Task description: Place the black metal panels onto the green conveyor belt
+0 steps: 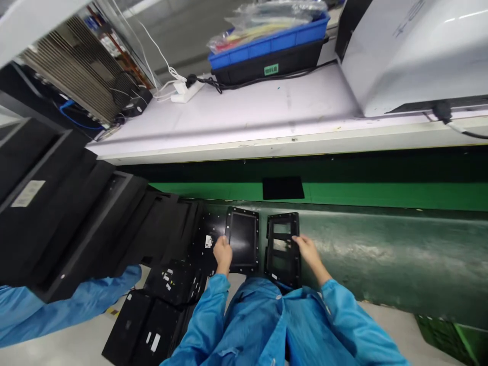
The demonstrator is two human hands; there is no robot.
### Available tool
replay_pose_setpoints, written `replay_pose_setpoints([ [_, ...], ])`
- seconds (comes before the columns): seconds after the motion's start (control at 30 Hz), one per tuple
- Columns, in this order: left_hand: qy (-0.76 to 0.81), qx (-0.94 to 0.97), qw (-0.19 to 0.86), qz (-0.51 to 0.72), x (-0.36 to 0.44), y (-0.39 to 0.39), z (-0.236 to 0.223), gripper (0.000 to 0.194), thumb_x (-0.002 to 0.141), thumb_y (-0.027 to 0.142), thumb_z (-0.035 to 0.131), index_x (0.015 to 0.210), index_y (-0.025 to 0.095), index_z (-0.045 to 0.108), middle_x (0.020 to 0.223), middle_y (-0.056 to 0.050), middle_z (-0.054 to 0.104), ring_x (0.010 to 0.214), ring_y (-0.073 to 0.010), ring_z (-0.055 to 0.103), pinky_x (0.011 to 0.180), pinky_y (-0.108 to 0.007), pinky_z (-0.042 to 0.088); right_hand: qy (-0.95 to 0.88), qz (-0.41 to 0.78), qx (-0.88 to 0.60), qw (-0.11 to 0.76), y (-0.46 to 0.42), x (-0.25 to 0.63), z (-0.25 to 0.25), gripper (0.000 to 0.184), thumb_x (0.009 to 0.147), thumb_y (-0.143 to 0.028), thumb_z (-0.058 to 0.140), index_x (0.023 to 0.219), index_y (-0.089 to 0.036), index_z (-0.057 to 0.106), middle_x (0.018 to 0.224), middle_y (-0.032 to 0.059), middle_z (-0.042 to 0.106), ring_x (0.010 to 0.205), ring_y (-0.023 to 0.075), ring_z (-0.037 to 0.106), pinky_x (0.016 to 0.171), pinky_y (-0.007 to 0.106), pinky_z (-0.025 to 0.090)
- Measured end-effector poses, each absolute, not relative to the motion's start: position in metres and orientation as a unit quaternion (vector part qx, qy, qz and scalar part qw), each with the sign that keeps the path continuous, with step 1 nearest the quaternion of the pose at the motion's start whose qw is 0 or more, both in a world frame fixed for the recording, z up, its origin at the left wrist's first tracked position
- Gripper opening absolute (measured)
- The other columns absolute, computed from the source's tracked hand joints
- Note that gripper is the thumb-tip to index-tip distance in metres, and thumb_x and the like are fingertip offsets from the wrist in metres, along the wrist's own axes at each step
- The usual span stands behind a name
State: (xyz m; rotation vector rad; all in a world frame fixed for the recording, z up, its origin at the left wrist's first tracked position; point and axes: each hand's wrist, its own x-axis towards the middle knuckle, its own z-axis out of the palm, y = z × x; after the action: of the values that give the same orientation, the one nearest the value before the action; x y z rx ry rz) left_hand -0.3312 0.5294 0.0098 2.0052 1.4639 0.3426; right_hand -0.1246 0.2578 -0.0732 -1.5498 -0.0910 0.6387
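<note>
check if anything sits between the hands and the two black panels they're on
Nothing visible does. The left hand already grips the left edge of the solid black panel, and the right hand touches the right edge of the cut-out black frame.

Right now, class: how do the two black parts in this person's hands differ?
The black panel at the left hand has a solid, glossy middle; the black frame at the right hand has open cut-outs. The panel lies farther left, beside stacked black parts. Both are dark, rectangular, upright-oriented, and held at an edge.
</note>
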Motion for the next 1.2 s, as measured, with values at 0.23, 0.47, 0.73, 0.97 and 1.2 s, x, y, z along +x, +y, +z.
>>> replay_pose_setpoints([
  [0.23, 0.56, 0.75, 0.3, 0.184, -0.39, 0.635, 0.025, 0.027, 0.099, 0.025, 0.044, 0.087, 0.018, 0.067, 0.093, -0.008, 0.072, 0.101, -0.0283, 0.068, 0.091, -0.032, 0.053, 0.084, 0.227, -0.758, 0.606, 0.227, -0.098, -0.106, 0.047, 0.088, -0.06, 0.06, 0.101, -0.016, 0.069, 0.089, 0.0134, 0.075, 0.089, 0.0286, 0.073, 0.079, 0.037, 0.062],
  [0.47, 0.588, 0.749, 0.24, 0.186, -0.398, 0.656, 0.023, 0.02, 0.093, 0.022, 0.055, 0.091, 0.017, 0.074, 0.116, -0.015, 0.073, 0.125, -0.0403, 0.059, 0.112, -0.055, 0.046, 0.1, 0.158, -0.89, 0.415, 0.222, -0.087, -0.112, 0.037, 0.092, -0.043, 0.066, 0.109, -0.015, 0.081, 0.108, 0.0184, 0.076, 0.113, 0.0405, 0.069, 0.104, 0.051, 0.052],
  [0.73, 0.404, 0.841, 0.324, 0.16, -0.262, 0.592, 0.031, 0.024, 0.097, 0.019, 0.055, 0.111, 0.02, 0.074, 0.136, -0.013, 0.063, 0.131, -0.0274, 0.06, 0.121, -0.037, 0.044, 0.059, 0.136, -0.941, 0.305, 0.216, -0.116, -0.109, 0.038, 0.095, -0.034, 0.065, 0.128, -0.017, 0.074, 0.127, 0.0173, 0.071, 0.112, 0.032, 0.07, 0.096, 0.038, 0.054],
  [0.97, 0.466, 0.808, 0.361, 0.012, -0.066, 0.594, -0.009, 0.075, 0.087, 0.051, 0.087, 0.137, 0.006, 0.053, 0.136, -0.029, 0.061, 0.131, -0.0394, 0.059, 0.113, -0.045, 0.048, 0.104, 0.163, -0.933, 0.304, 0.199, -0.139, -0.115, 0.022, 0.097, -0.036, 0.066, 0.11, -0.018, 0.07, 0.107, 0.013, 0.076, 0.104, 0.0319, 0.073, 0.081, 0.037, 0.051],
  [1.2, 0.532, 0.79, 0.302, -0.038, -0.017, 0.584, -0.038, 0.111, 0.071, 0.055, 0.099, 0.149, 0.011, 0.034, 0.155, -0.035, 0.035, 0.147, -0.0483, 0.036, 0.123, -0.06, 0.031, 0.129, 0.168, -0.929, 0.302, 0.202, -0.15, -0.121, 0.018, 0.1, -0.039, 0.061, 0.1, -0.021, 0.064, 0.101, 0.0076, 0.074, 0.099, 0.0271, 0.071, 0.076, 0.033, 0.045],
])
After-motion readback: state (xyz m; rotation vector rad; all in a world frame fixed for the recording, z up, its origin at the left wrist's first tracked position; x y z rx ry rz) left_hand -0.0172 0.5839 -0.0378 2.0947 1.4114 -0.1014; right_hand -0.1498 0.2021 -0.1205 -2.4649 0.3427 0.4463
